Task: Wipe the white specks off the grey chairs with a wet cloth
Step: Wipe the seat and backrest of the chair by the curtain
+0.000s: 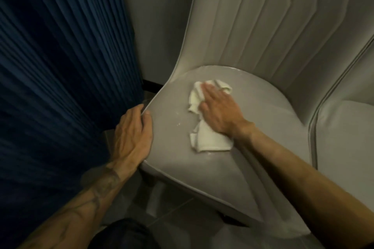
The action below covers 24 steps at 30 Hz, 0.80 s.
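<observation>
A grey chair with a ribbed back fills the middle; its seat [202, 168] carries a few small white specks [179, 124] near the centre left. A crumpled white cloth [210, 141] lies on the seat. My right hand [219, 110] lies flat on the cloth with straight fingers, pressing it down. My left hand [131, 137] rests along the seat's left edge, thumb on top of the piping and fingers down the side.
A dark blue pleated curtain [60, 66] hangs close on the left. A second grey chair [344, 147] stands against the first on the right. A grey wall [157, 26] is behind. Tiled floor shows below the seat.
</observation>
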{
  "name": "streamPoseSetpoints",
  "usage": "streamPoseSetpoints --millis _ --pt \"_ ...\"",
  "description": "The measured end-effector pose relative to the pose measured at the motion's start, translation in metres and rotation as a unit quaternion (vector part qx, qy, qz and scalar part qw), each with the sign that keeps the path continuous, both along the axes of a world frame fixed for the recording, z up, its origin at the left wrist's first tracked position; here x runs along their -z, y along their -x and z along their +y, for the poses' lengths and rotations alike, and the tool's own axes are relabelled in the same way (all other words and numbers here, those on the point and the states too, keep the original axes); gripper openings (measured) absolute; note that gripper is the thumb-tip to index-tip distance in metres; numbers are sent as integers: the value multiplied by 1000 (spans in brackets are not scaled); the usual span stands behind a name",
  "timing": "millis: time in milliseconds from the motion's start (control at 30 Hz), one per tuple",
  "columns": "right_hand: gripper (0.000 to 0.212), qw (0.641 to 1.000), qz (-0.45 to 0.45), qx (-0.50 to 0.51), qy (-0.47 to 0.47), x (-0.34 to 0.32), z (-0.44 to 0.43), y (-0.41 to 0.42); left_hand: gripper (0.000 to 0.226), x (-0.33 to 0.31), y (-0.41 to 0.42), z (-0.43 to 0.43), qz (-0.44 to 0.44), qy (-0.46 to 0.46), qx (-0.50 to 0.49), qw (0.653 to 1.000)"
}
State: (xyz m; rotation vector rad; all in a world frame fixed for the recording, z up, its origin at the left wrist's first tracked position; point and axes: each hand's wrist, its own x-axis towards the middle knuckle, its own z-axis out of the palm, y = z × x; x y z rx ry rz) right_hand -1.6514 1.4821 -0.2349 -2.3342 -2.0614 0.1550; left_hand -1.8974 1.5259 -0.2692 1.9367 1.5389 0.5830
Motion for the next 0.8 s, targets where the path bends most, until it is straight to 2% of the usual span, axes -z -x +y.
streamPoseSetpoints --millis 67,133,267,333,433,500,567,633,700,800 --pt "62 997 5 77 14 -3 2 -23 54 1 0 -1 -7 0 -8 1000" --pt "62 994 20 105 9 -3 10 -2 53 2 1 1 -12 -2 -12 1000" --pt "73 996 27 -85 -9 15 -10 83 53 1 0 -1 -13 -8 -7 1000" --pt "66 991 36 -127 -19 12 -33 81 63 0 0 -2 -11 -4 -2 1000" --pt "66 999 23 -39 -31 4 -70 24 70 -2 0 -2 -9 -10 3 1000" --pt "76 998 -1 55 -12 -1 -93 -6 70 -2 0 -2 -11 -6 3 1000" --pt "80 995 1 103 -16 1 -103 16 62 -1 0 -1 -7 -5 2 1000" --pt "67 997 11 43 -62 14 -96 68 56 -1 -1 -1 1 -10 2 1000" --pt "65 995 37 -38 -87 22 -85 114 53 -1 -1 -1 10 -13 -1 1000" --pt "68 994 52 -64 -73 13 -92 102 51 0 -2 -1 23 -11 1 1000"
